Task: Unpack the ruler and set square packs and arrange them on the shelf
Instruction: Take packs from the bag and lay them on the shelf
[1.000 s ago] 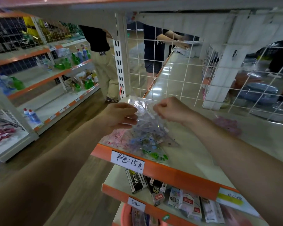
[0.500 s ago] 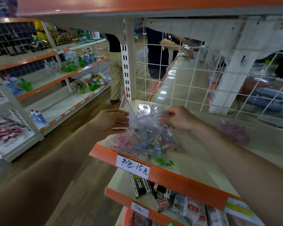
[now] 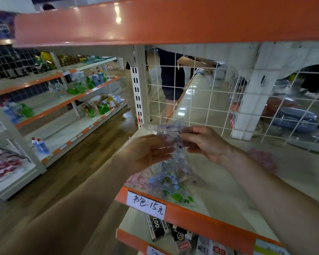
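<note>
1. Left hand [image 3: 147, 153]: thumb and fingers [image 3: 163, 150] pinch the left side of the clear bag [image 3: 166, 130], whose upper edge rises at 1 o'clock from them.
2. Right hand [image 3: 204, 142]: curled fingers [image 3: 185, 132] grasp the same bag, which lies at 9 o'clock from them.
3. Clear bag: thin, crinkled, transparent film. Its lower part hangs at 6 o'clock from both hands down to the shelf [image 3: 228, 183].
4. Packs [image 3: 166, 184]: flat, glossy and triangular, printed in pink, blue and green. They lie at the shelf's front edge, below the hands.
5. Shelf: a smooth pale board with an orange front lip, which carries a handwritten white price label [image 3: 145, 202].
6. Wire grid [image 3: 191, 103]: white square mesh, at 12 o'clock behind the hands.
</note>
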`<state>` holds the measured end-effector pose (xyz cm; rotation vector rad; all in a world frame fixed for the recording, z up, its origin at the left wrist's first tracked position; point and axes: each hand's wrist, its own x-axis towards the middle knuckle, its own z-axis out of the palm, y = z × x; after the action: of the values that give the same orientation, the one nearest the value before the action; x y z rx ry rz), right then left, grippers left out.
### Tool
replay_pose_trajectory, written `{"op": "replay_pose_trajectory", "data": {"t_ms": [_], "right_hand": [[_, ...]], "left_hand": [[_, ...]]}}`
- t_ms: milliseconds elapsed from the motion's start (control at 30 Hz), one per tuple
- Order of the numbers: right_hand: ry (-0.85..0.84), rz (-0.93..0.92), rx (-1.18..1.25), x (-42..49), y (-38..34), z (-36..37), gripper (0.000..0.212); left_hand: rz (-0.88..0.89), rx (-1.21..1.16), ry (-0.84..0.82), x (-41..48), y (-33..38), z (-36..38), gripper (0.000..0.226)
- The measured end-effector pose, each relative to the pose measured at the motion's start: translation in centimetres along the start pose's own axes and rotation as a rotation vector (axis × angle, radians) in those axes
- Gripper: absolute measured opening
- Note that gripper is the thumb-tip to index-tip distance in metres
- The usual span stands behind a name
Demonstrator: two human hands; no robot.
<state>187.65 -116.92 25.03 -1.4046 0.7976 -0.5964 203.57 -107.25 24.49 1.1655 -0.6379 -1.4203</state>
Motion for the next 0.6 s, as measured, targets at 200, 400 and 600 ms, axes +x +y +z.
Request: {"op": "replay_pose_trajectory", "data": {"t_ms": [200,400,600], "right_hand": [[0.019,-0.022,-0.158,-0.4,-0.3,-0.2,0.012],[-0.043,-0.004,-0.112,-0.5,-0.8,-1.3,0.011],[-0.023,0.027,-0.115,-0.4,-0.3,-1.5,0.007]], "left_hand": [[0.012,-0.026,-0.017,0.5,-0.4,0.1,0.026],[-0.015,-0.124,-0.096,0.4,-0.2,-0.3,0.027],[-0.008,-0.162,-0.116,0.4,0.0,-1.2,0.023]]}}
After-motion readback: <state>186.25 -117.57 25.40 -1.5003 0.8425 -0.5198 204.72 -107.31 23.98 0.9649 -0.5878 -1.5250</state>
